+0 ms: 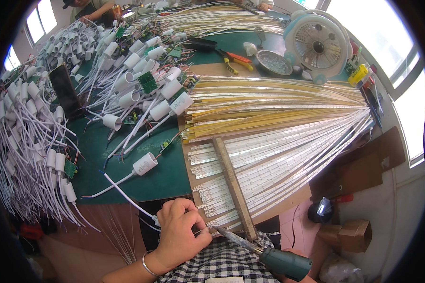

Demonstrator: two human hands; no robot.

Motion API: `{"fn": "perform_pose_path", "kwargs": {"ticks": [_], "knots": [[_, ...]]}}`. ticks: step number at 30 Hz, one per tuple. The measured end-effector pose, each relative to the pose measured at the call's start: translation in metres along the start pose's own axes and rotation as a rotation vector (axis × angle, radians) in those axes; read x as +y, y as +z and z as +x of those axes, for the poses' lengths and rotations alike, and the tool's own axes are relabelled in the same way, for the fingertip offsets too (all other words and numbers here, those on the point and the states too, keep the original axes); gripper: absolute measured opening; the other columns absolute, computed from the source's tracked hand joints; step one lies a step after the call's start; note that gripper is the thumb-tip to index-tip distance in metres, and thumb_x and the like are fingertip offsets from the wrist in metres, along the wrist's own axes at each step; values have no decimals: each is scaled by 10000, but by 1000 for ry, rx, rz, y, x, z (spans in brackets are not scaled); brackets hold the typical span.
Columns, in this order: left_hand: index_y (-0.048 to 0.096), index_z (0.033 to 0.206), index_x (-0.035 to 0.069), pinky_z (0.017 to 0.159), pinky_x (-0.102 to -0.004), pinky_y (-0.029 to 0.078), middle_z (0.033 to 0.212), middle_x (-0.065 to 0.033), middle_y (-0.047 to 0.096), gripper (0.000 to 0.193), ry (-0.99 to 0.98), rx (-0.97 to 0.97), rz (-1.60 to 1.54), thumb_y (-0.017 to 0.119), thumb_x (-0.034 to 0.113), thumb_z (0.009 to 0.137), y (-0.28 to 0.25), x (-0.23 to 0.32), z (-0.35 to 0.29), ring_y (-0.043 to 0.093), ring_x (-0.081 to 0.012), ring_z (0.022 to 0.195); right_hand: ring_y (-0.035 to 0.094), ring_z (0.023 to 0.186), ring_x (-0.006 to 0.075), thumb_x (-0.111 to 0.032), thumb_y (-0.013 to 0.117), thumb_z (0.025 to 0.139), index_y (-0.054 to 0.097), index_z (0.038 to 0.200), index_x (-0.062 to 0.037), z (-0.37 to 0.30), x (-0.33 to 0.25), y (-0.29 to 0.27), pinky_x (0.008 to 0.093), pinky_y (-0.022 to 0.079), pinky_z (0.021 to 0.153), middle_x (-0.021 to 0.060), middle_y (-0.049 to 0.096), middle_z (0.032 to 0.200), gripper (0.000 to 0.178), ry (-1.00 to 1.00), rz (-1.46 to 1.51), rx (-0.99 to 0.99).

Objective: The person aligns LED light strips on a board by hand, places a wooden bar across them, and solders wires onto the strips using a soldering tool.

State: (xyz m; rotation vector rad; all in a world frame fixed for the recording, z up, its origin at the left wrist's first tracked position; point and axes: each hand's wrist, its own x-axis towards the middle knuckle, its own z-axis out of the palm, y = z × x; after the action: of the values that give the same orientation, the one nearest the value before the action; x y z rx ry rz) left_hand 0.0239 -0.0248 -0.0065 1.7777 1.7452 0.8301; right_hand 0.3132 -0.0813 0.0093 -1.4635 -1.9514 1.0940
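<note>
My left hand, a bracelet at its wrist, is closed at the front table edge, its fingertips pinching a thin wire beside the nearest strip end. A white cable runs behind this hand, so its end is hidden. My right hand is mostly covered by the green handle of the soldering iron it grips. The iron's tip points left, close to the left fingertips. Pale LED strips fan out to the right under a wooden bar. A white lamp cap with cable and circuit board lies left of them.
Heaps of white caps with cables fill the left side, a dark phone among them. Yellowish strips lie beyond. Pliers, a metal bowl and a fan stand farther back. Another person sits across the table.
</note>
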Motion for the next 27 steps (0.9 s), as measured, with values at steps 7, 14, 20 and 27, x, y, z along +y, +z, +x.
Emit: {"fn": "perform_pose_path", "kwargs": {"ticks": [7,14,20,27], "knots": [[566,613,131,818,-418,297,981,-42,491,152,3,-3,3,714,120,582,-1,1,0,416,-291,987,587,931,343,-220,690,820,644,1023,-14,-5,11,5,428,451,839,172,630,1018,293,-44,56,38],[569,622,131,815,-417,295,980,-42,493,153,14,5,1,716,124,584,0,0,0,418,-291,983,597,912,291,-264,659,873,631,1050,-4,-9,14,4,399,466,814,135,636,1039,317,-98,-10,41],[572,627,132,819,-421,295,980,-41,496,145,13,10,-1,712,122,592,0,0,0,419,-290,987,597,904,264,-265,655,886,622,1074,-1,-9,-2,-8,381,471,806,115,635,1054,326,120,108,7],[573,625,138,827,-420,292,980,-34,498,143,6,23,9,711,124,593,0,1,-1,421,-288,986,589,922,211,-231,653,905,584,1156,-3,-4,-10,-15,348,480,817,76,624,1089,346,503,727,56]]}}
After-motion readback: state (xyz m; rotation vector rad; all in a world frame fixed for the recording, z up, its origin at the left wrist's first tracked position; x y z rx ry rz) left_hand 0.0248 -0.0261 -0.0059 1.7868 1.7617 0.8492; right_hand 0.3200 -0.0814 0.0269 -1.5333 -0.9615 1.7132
